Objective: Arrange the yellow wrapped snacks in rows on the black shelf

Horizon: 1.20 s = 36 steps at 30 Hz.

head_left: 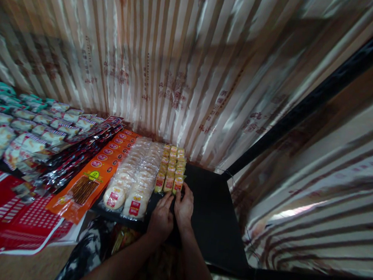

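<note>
Head view, dim light, some blur. Both hands sit close together near frame centre, side by side and almost touching. Left hand (pixel 161 219) rests knuckles-up on the black shelf (pixel 212 213), fingers reaching toward the near end of the small yellow packets (pixel 171 169). Right hand (pixel 184 206) lies just at 3 o'clock of the left, fingertips touching the nearest packet in the row. I cannot tell whether either hand actually pinches a packet or only presses against it; the fingers are curled and the contact is shadowed.

The yellow packets stand in tight columns running away toward 12 o'clock, ending near the striped foil backdrop (pixel 180 69). Just at 9 o'clock of them lie clear bags of round pale cakes (pixel 133 179), then orange snack packs (pixel 101 167), then dark wrappers (pixel 72 160), and at far 9 o'clock a spread of white-and-teal sachets (pixel 19 128). A red printed sheet (pixel 4 215) lies at 8 o'clock.

Risks as I judge them: the packet columns are packed edge to edge, so a push from the front could buckle the row or tip packets onto the cake bags. The right side of the shelf is bare, so a nudged column could slide toward 3 o'clock. Low light makes misalignment easy to miss.
</note>
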Motion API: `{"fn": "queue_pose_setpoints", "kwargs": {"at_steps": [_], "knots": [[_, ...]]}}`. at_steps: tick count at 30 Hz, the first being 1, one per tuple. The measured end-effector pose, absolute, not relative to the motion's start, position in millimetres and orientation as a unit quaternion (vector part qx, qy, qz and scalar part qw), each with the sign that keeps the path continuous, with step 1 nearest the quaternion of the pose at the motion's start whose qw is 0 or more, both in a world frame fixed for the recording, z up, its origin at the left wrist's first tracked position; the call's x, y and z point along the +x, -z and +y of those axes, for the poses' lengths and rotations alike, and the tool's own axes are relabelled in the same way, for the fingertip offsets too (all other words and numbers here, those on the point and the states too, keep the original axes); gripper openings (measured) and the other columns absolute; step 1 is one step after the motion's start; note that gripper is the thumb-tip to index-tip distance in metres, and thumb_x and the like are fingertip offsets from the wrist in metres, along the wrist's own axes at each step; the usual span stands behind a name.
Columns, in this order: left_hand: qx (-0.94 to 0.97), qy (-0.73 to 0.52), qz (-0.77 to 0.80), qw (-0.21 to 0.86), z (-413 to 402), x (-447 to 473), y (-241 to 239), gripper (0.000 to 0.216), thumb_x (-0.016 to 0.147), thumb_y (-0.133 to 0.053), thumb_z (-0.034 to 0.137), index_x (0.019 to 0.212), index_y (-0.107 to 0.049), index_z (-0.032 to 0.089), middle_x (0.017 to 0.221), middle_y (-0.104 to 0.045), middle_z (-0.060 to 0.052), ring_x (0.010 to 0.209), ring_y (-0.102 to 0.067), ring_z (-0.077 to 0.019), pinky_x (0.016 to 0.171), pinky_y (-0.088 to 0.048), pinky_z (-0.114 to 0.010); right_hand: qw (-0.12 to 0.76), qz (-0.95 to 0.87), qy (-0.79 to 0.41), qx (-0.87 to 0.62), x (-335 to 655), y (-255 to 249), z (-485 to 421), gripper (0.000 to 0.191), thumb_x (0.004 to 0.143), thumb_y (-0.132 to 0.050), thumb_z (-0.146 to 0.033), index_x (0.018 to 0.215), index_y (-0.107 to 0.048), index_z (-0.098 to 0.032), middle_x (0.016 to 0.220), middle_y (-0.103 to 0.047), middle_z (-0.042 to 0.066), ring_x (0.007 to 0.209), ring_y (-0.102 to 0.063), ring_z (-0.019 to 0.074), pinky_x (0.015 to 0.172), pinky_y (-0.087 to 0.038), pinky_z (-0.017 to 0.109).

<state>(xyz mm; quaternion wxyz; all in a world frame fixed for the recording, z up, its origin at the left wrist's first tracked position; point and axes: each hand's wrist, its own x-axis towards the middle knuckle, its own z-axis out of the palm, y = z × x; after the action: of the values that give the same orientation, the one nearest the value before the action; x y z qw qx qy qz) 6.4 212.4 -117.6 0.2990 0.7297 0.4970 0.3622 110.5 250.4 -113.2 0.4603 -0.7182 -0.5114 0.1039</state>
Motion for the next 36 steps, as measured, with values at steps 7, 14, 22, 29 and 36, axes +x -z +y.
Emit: {"fn": "queue_pose_setpoints", "kwargs": {"at_steps": [7,14,22,29,36], "knots": [[0.725,-0.369,0.502,0.293,211,6,118,0.061,0.067,-0.037,0.004,0.126,-0.05,0.01,0.138,-0.045,-0.01,0.13,-0.038,-0.0179,0.111,-0.03,-0.035,0.475,-0.52,-0.118,-0.7,111,113,244,0.056,0.081,-0.041,-0.044,0.128,-0.046,-0.014,0.128,-0.052,0.016,0.12,-0.044,0.0265,0.1,-0.034,0.044],[0.752,-0.357,0.473,0.289,195,-3,97,0.052,0.071,-0.037,0.005,0.12,-0.054,0.01,0.133,-0.049,-0.012,0.124,-0.043,-0.0191,0.109,-0.033,-0.036,0.477,-0.527,-0.106,-0.696,103,104,204,0.056,0.081,-0.041,-0.043,0.126,-0.047,-0.011,0.129,-0.05,0.017,0.122,-0.042,0.0258,0.102,-0.034,0.043],[0.765,-0.373,0.421,0.313,128,-33,104,0.03,0.085,-0.038,0.021,0.106,-0.059,0.014,0.108,-0.062,-0.011,0.103,-0.054,-0.0192,0.095,-0.044,-0.035,0.491,-0.51,-0.185,-0.682,62,115,119,0.041,0.085,-0.032,-0.032,0.111,-0.058,-0.014,0.109,-0.063,0.013,0.1,-0.058,0.0201,0.093,-0.044,0.038],[0.758,-0.282,0.472,0.351,90,-78,131,0.036,0.081,-0.041,0.015,0.113,-0.057,0.014,0.117,-0.058,-0.011,0.111,-0.051,-0.019,0.099,-0.04,-0.033,0.397,-0.571,-0.234,-0.68,28,145,76,0.038,0.081,-0.034,-0.021,0.104,-0.064,-0.018,0.108,-0.066,0.01,0.103,-0.059,0.0207,0.096,-0.042,0.04],[0.652,-0.111,0.684,0.307,94,-106,170,0.039,0.083,-0.037,0.014,0.115,-0.059,0.01,0.123,-0.055,-0.016,0.117,-0.048,-0.0246,0.103,-0.035,-0.037,0.129,-0.625,-0.328,-0.697,8,176,78,0.046,0.082,-0.033,-0.012,0.122,-0.055,-0.009,0.126,-0.057,0.014,0.118,-0.052,0.0215,0.103,-0.035,0.033]]}}
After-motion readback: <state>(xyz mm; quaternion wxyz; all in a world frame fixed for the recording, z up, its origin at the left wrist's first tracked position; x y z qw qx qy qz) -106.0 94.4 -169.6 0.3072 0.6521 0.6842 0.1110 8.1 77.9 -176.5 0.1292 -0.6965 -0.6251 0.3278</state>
